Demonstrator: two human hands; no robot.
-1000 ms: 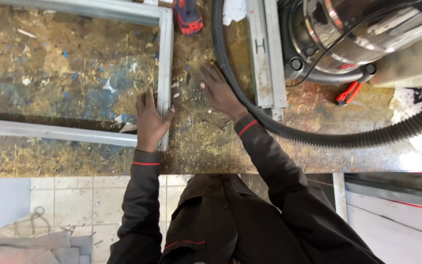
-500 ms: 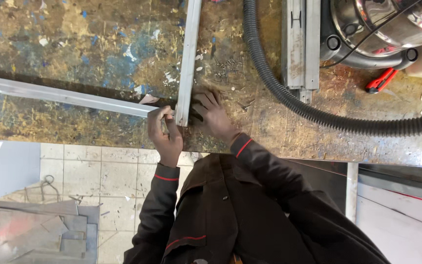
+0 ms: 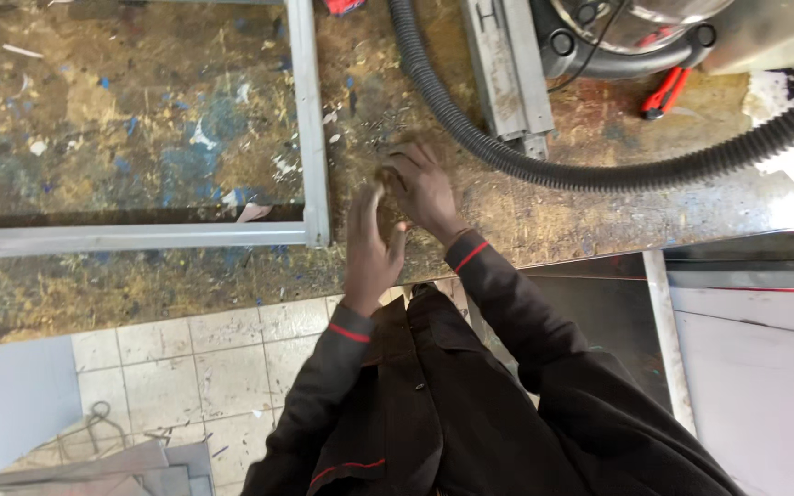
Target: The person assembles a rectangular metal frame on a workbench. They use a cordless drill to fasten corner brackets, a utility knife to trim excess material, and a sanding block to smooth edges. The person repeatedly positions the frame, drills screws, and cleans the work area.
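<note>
A: Hands (image 3: 374,248) met beside the frame (image 3: 310,138)'s corner on the workbench (image 3: 121,110): corner joined, you'd let go.

B: Your right hand (image 3: 425,188) blurred; neither grip could be told.

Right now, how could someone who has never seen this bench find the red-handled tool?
Start at the worn workbench and follow the black ribbed hose towards the far right corner. Just beyond the hose, beside the round metal vacuum body, lies the red-handled tool. Its two bright red handles set it apart from the grey metal around it.
</note>
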